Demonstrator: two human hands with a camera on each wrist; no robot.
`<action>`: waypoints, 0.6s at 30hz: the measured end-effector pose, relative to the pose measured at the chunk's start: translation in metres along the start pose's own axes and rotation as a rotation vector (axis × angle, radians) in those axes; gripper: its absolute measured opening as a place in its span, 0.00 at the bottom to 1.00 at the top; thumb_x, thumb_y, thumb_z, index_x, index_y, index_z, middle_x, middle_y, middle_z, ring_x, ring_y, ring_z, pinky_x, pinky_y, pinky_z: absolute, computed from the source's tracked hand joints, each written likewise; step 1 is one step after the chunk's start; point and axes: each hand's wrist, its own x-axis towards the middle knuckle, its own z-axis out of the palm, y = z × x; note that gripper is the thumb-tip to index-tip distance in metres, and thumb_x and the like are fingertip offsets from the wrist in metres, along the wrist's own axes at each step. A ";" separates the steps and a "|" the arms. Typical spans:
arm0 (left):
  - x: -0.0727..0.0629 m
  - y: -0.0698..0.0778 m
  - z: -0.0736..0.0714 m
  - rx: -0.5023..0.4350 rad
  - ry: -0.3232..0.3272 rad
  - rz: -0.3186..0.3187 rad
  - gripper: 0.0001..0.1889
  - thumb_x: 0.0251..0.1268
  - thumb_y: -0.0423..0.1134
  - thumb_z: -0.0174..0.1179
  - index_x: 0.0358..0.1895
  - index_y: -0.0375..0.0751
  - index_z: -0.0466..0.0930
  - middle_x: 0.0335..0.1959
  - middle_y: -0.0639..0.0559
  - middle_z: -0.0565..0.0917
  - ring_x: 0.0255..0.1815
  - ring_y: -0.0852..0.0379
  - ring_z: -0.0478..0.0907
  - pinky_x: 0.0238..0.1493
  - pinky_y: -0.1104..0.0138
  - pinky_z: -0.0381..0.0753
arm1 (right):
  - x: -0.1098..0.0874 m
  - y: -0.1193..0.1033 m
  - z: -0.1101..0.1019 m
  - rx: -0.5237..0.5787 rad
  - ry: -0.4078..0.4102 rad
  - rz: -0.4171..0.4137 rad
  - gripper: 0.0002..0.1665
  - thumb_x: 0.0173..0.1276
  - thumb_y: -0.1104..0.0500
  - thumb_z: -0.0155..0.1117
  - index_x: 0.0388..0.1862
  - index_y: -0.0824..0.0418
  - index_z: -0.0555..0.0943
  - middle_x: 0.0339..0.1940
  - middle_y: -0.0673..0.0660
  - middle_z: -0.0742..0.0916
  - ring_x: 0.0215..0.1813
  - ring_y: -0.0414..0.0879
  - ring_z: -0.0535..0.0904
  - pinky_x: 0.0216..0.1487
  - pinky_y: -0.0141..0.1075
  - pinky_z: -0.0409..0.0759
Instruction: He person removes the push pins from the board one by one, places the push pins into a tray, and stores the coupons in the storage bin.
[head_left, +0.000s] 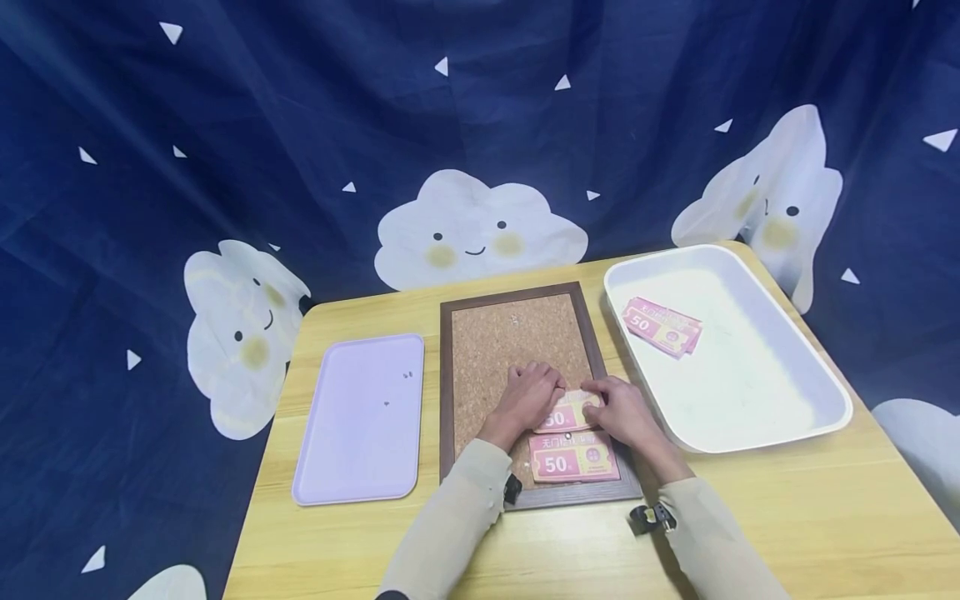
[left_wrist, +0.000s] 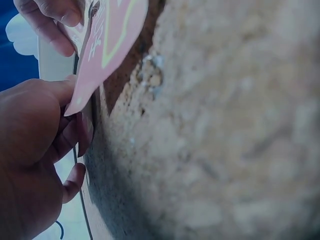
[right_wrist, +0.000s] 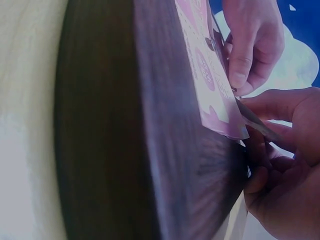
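A pink-and-yellow coupon (head_left: 558,417) marked 50 lies over the lower right of a framed cork board (head_left: 483,375). My left hand (head_left: 531,394) grips its left part from above, and in the left wrist view the coupon's near corner bends up between the fingers. At the opposite end my right hand (head_left: 624,410) pinches the right edge, thumb on the printed face. Just below, a second coupon (head_left: 573,465) lies flat on the board, with a small round pin (head_left: 568,436) at its top edge. The upper coupon's top edge is partly hidden by my fingers.
To the left sits a lilac tray (head_left: 360,454) with a few tiny dark pieces. A white bin (head_left: 757,375) on the right holds several pink coupons (head_left: 660,325). Small clear pins (head_left: 514,319) show near the board's top. A dark blue cloud-patterned curtain (head_left: 315,100) hangs behind the table.
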 end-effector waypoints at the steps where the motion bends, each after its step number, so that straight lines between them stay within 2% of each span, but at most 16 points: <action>1: 0.000 0.000 -0.001 -0.010 -0.001 -0.005 0.13 0.75 0.51 0.45 0.47 0.56 0.79 0.49 0.62 0.79 0.53 0.61 0.72 0.56 0.57 0.65 | 0.000 0.000 0.000 0.002 0.000 0.001 0.23 0.53 0.61 0.69 0.51 0.61 0.84 0.48 0.60 0.86 0.40 0.50 0.77 0.43 0.46 0.75; 7: 0.000 0.000 -0.002 -0.041 -0.002 -0.018 0.12 0.75 0.51 0.45 0.48 0.56 0.78 0.50 0.61 0.79 0.55 0.61 0.72 0.54 0.59 0.66 | 0.000 0.000 0.000 0.001 0.005 0.004 0.23 0.53 0.60 0.69 0.51 0.61 0.84 0.47 0.60 0.86 0.40 0.51 0.77 0.44 0.47 0.75; 18: -0.004 -0.001 -0.009 -0.004 0.027 0.039 0.12 0.75 0.52 0.46 0.48 0.58 0.78 0.48 0.62 0.78 0.54 0.61 0.73 0.57 0.56 0.67 | -0.001 -0.001 -0.001 0.018 -0.004 0.012 0.24 0.53 0.60 0.69 0.51 0.61 0.84 0.48 0.61 0.86 0.42 0.51 0.79 0.43 0.45 0.76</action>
